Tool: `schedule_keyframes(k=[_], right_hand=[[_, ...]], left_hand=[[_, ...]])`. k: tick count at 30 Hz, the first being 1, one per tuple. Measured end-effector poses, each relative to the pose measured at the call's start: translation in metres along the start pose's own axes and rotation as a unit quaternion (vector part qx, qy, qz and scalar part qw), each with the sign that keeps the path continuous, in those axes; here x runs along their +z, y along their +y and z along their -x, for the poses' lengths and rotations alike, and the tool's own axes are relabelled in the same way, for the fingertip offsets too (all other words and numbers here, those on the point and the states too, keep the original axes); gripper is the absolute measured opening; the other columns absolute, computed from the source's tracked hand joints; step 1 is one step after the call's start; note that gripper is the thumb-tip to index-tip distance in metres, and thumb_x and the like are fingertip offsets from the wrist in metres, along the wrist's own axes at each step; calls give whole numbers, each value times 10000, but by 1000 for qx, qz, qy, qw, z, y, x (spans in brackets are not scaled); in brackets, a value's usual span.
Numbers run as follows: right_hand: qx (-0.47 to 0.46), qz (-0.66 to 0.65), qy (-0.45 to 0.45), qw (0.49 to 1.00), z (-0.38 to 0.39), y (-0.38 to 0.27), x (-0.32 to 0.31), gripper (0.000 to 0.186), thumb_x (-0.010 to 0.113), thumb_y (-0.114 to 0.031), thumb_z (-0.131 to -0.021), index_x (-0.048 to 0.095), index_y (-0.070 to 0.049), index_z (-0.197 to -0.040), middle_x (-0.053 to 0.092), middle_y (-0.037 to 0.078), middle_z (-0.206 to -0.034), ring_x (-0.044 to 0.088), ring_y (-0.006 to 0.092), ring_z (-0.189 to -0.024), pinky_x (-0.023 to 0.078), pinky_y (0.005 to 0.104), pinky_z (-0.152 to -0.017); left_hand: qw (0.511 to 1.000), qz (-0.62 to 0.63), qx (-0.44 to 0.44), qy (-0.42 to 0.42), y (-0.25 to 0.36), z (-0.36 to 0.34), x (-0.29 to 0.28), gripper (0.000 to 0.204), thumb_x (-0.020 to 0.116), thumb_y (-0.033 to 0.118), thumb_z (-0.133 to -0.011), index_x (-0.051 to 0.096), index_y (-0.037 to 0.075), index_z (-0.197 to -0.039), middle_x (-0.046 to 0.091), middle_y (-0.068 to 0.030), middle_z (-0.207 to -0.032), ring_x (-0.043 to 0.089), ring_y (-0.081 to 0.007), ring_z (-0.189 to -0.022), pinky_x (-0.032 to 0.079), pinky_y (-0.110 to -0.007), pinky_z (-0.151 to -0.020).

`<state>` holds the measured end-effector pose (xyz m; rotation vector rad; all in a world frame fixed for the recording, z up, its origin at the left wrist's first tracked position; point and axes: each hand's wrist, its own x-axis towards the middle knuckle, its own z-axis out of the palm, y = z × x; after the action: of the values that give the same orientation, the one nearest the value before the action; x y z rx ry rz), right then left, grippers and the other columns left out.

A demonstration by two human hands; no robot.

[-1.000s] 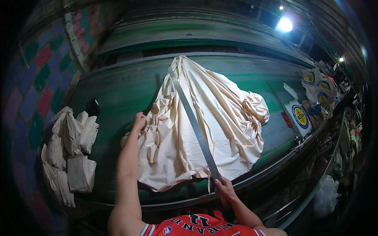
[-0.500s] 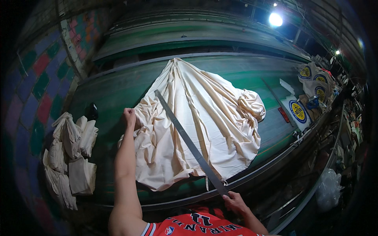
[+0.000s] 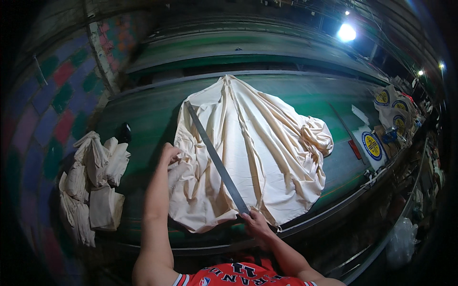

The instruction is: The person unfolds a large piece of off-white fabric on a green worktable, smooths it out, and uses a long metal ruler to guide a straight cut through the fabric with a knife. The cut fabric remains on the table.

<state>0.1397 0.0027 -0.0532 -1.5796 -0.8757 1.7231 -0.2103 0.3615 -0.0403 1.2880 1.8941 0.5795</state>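
A large cream cloth [image 3: 281, 167] lies spread in folds over the green table, peaked at its far end and bunched at its right side. At the cloth's left edge, my left hand [image 3: 170, 153] is closed on the fabric in a pinch. My right hand [image 3: 256, 224], at the near edge, grips the end of a long flat grey metal bar [image 3: 217, 159]. The bar lies slantwise over the left part of the cloth, its far end toward the upper left. Beneath the cloth, the tabletop is hidden.
Folded cream cloth bundles [image 3: 106, 207] sit at the table's left, with a small black object [image 3: 125, 132] beyond them. Toward the right lie a red-handled tool [image 3: 354, 149], a white sheet with a round blue-and-yellow emblem [image 3: 372, 145] and printed bags [image 3: 393, 105]. Another long table [image 3: 214, 47] runs behind.
The bar has swung more upright and slid left across the cloth, with my right hand farther forward. My left hand has moved nearer along the cloth's left edge, and the upper left cloth lies flatter.
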Motion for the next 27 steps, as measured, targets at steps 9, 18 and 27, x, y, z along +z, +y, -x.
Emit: schedule_keyframes(k=[9, 18, 27], right_hand=[[-76, 28, -21, 997, -64, -38, 34, 348, 521, -336, -1023, 529, -29, -859, 563, 58, -639, 540, 150, -468, 425, 311, -431], [-96, 8, -34, 995, -153, -82, 81, 366, 536, -325, -1016, 508, 6, -863, 603, 103, -654, 587, 179, -489, 501, 337, -450], [-108, 7, -40, 993, -195, -113, 124, 344, 521, -315, -1025, 483, -2, -887, 578, 101, -665, 564, 193, -484, 482, 338, -445]], left_hand=[[946, 234, -84, -209, -31, 27, -63, 165, 747, 143, -846, 619, 62, -779, 568, -11, -678, 491, -113, -498, 379, -299, -437], [875, 440, -79, -186, -82, 50, -132, 361, 751, 252, -833, 669, 27, -1103, 706, -88, -1028, 673, -202, -928, 532, -375, -851], [894, 438, 59, 76, -160, 61, -195, 700, 672, 10, -734, 462, 62, -1399, 542, -122, -1318, 565, -265, -1132, 513, -403, -909]])
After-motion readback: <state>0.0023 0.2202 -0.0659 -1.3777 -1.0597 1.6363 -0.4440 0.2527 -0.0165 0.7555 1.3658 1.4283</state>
